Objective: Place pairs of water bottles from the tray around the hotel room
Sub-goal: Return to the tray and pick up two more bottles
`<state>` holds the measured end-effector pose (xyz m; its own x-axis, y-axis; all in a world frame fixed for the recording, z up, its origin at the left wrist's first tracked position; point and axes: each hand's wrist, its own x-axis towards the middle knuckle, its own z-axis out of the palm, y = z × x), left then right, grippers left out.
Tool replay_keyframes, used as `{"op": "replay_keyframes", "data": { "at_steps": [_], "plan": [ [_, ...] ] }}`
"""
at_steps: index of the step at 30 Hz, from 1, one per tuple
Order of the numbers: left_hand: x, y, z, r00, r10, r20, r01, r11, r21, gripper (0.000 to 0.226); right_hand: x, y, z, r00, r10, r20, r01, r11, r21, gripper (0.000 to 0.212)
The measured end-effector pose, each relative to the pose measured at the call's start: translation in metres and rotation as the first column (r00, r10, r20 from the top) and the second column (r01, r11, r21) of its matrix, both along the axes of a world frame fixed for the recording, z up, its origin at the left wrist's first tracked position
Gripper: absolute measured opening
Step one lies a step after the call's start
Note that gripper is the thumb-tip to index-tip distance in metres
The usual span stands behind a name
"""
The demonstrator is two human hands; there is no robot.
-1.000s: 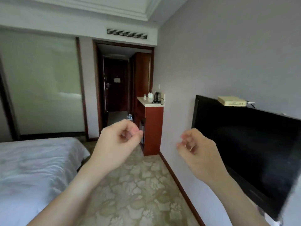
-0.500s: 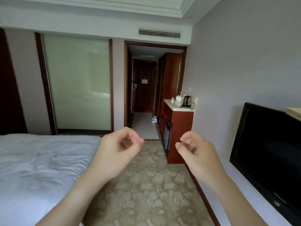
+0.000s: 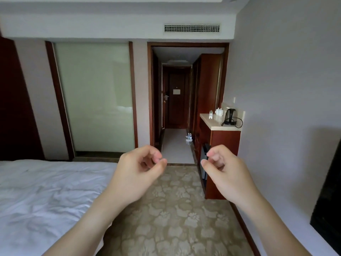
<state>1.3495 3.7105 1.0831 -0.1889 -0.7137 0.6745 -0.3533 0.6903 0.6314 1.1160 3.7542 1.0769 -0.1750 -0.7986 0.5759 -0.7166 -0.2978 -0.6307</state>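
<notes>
From the head view, the left hand (image 3: 137,174) and the right hand (image 3: 224,169) are hovering over the carpet (image 3: 171,215), both loosely curled and holding nothing. The water bottles (image 3: 189,136) are standing far away on the corridor floor, in a tray (image 3: 188,139) beside the wooden cabinet (image 3: 221,145). The bed (image 3: 46,196) is lying at the left.

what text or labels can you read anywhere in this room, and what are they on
None can be read.
Pale notice on the far door: too small and blurred to read.
Water bottles on the hallway floor: labels too small to read.
Black kettle on the counter: no marking shows.
</notes>
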Motion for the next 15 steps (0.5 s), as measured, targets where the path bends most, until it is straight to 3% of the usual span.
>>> {"op": "replay_keyframes", "data": {
  "at_steps": [9,15],
  "plan": [
    [-0.043,-0.185,-0.012,0.997,0.060,-0.053,-0.059,0.998,0.023,0.008,-0.051,-0.184,-0.006,0.999,0.041,-0.015,-0.041,0.999,-0.005,0.010],
    [-0.070,-0.354,-0.020,0.995,0.071,-0.066,-0.070,0.997,0.025,0.009,-0.077,-0.345,-0.010,0.999,-0.006,-0.048,0.007,1.000,0.017,0.008]
  ]
}}
